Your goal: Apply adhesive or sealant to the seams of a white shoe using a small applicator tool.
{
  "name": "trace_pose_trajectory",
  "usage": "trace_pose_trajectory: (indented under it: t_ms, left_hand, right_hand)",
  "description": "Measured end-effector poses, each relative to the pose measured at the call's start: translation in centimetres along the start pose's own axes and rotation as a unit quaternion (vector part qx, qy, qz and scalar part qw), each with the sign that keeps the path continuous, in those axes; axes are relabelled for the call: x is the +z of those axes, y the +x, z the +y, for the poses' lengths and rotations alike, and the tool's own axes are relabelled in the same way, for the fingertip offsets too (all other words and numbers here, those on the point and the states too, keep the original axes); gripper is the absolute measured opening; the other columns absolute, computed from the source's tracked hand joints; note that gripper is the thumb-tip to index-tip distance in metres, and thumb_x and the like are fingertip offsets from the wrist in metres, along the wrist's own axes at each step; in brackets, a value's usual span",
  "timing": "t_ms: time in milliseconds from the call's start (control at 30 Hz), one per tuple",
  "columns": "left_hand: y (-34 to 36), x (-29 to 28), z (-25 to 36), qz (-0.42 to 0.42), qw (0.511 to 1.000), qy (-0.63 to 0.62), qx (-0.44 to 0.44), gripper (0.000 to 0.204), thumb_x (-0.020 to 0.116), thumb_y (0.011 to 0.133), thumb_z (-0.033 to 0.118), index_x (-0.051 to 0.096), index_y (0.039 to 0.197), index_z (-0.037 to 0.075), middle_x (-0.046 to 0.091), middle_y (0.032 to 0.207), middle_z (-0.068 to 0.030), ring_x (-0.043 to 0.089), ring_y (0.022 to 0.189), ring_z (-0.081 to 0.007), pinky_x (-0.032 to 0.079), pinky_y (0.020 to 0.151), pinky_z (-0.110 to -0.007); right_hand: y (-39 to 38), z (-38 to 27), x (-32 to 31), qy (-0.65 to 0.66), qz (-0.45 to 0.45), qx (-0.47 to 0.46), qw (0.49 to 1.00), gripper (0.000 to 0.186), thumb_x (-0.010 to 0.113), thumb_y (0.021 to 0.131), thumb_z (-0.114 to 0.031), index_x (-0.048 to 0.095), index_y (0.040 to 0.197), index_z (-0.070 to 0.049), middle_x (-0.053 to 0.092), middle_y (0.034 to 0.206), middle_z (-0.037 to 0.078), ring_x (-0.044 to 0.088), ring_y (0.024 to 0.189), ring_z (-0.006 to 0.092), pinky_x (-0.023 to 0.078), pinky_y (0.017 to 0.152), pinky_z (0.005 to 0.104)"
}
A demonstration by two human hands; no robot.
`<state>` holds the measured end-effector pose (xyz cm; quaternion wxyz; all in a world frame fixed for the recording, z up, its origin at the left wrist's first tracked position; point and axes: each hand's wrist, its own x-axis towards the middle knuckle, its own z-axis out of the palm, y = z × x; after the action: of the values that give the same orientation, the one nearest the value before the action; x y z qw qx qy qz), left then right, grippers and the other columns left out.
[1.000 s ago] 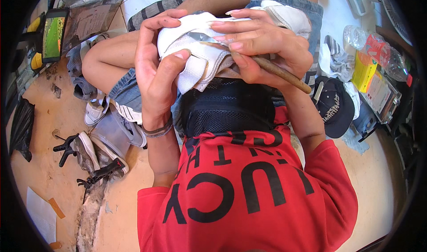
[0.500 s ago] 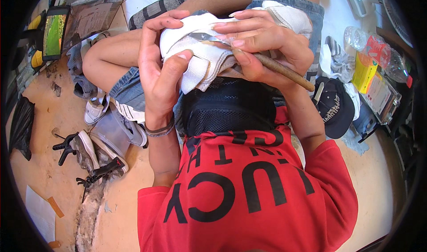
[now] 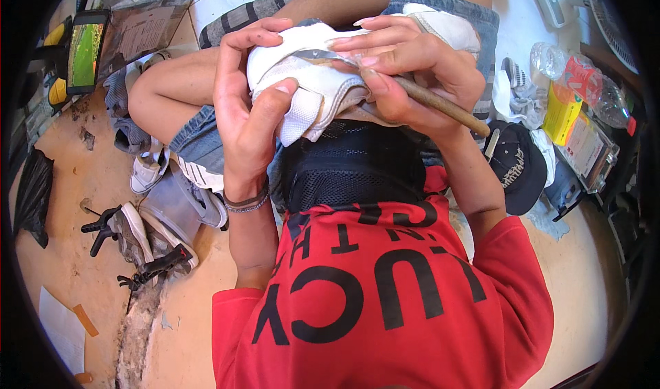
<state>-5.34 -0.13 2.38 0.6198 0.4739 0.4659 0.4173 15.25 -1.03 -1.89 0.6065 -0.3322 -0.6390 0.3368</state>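
A white shoe point(image 3: 302, 100) lies across my lap, its fabric and straps bunched between my hands. My left hand point(image 3: 249, 107) grips its left end, thumb pressed on the front and fingers over the top. In my right hand point(image 3: 426, 66), a tool with a brown wooden handle point(image 3: 447, 107) is pinched between thumb and fingers. Its narrow, shiny metal blade points left and rests along a seam in the white material. The fingers of that same hand also lie over the shoe's upper side. The blade's exact tip shape is hard to make out.
On the left, shoes with black clamps point(image 3: 155, 265) lie on the floor near a phone point(image 3: 86, 49) showing a green picture. A black cap point(image 3: 515, 165), plastic bottles point(image 3: 584, 80) and a yellow box point(image 3: 562, 110) are at the right. A white paper point(image 3: 62, 327) lies lower left.
The tool's handle and my right hand have tilted and shifted slightly; the blade stays at the seam. My left hand keeps its hold on the shoe.
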Motion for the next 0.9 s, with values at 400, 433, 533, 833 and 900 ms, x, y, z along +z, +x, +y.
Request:
trace_pose_trajectory:
  t_ms: [400, 433, 533, 833, 900]
  left_hand:
    - [0.0, 0.1, 0.1, -0.010, 1.000, -0.003, 0.008, 0.043, 0.065, 0.079, 0.011, 0.050, 0.117, 0.002, 0.052, 0.132, -0.0202, 0.050, 0.121, -0.0236, 0.036, 0.109, -0.036]
    - [0.1, 0.1, 0.2, -0.007, 1.000, -0.006, 0.008, 0.043, 0.065, 0.079, 0.012, 0.050, 0.117, 0.002, 0.052, 0.132, -0.0202, 0.050, 0.121, -0.0236, 0.036, 0.109, -0.037]
    - [0.0, 0.0, 0.2, -0.004, 1.000, -0.002, 0.010, 0.043, 0.066, 0.079, 0.012, 0.050, 0.118, 0.002, 0.052, 0.132, -0.0204, 0.050, 0.122, -0.0237, 0.035, 0.109, -0.037]
    - [0.1, 0.3, 0.3, -0.003, 1.000, 0.002, 0.018, 0.043, 0.065, 0.079, 0.012, 0.049, 0.118, 0.002, 0.052, 0.131, -0.0205, 0.050, 0.120, -0.0237, 0.036, 0.108, -0.037]
    - [0.2, 0.2, 0.3, -0.001, 1.000, 0.007, 0.022, 0.042, 0.064, 0.080, 0.011, 0.049, 0.118, 0.002, 0.052, 0.130, -0.0204, 0.051, 0.120, -0.0236, 0.036, 0.108, -0.037]
  right_hand:
    - [0.4, -0.3, 0.1, -0.015, 0.041, 0.009, 0.999, 0.018, 0.082, 0.067, -0.002, 0.072, 0.082, -0.008, 0.076, 0.085, 0.010, 0.075, 0.086, 0.0220, 0.056, 0.086, 0.0358]
    - [0.5, -0.4, 0.1, -0.016, 0.035, 0.004, 0.999, 0.017, 0.081, 0.068, -0.002, 0.072, 0.081, -0.007, 0.076, 0.085, 0.009, 0.075, 0.085, 0.0220, 0.056, 0.085, 0.0353]
    - [0.9, -1.0, 0.1, -0.025, 0.017, 0.002, 1.000, 0.016, 0.080, 0.069, -0.001, 0.071, 0.081, -0.006, 0.076, 0.085, 0.009, 0.075, 0.085, 0.0220, 0.056, 0.084, 0.0344]
    - [0.4, -0.7, 0.4, -0.013, 0.038, 0.020, 0.999, 0.017, 0.082, 0.071, -0.004, 0.071, 0.084, -0.005, 0.076, 0.085, 0.009, 0.075, 0.085, 0.0225, 0.055, 0.081, 0.0328]
    - [0.5, -1.0, 0.5, -0.018, 0.040, 0.033, 0.999, 0.017, 0.083, 0.072, -0.004, 0.071, 0.085, -0.005, 0.076, 0.086, 0.010, 0.075, 0.085, 0.0229, 0.055, 0.081, 0.0328]
